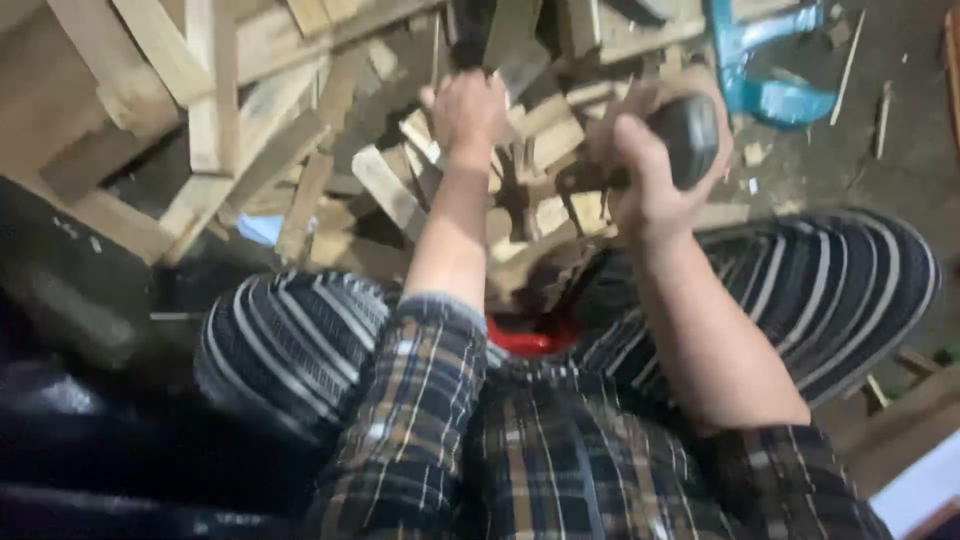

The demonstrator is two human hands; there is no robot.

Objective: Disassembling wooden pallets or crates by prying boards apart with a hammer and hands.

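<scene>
Plaid shirt sleeves [420, 420] filled the bottom of the frame, with striped trousers [290, 345] over both knees just above them and a bit of red seat [530, 338] showing between the legs. At upper centre the left hand [466, 112] was closed around the lower end of a dark upright tool [472, 35] — blurred, perhaps a blade or chisel, I could not tell which — held over a heap of split wood pieces [545, 135]. Right of centre, the right hand [650, 165] was fisted tight on a dark rounded handle [688, 135], its working end hidden among the pieces; it looked like a hammer or hatchet grip. The wood was pale, rough and splintery, cut into short sticks and wedges lying criss-cross, with longer planks [215, 90] stacked at the upper left. A blue plastic object [765, 65] lay on the grey floor [890, 120] at the upper right. As I judged it, the danger lay in how near the hands were: a stroke slipping off the dark tool could have caught the left knuckles, and a loose stick might have kicked toward the knees — the heap gave no steady bed.
</scene>
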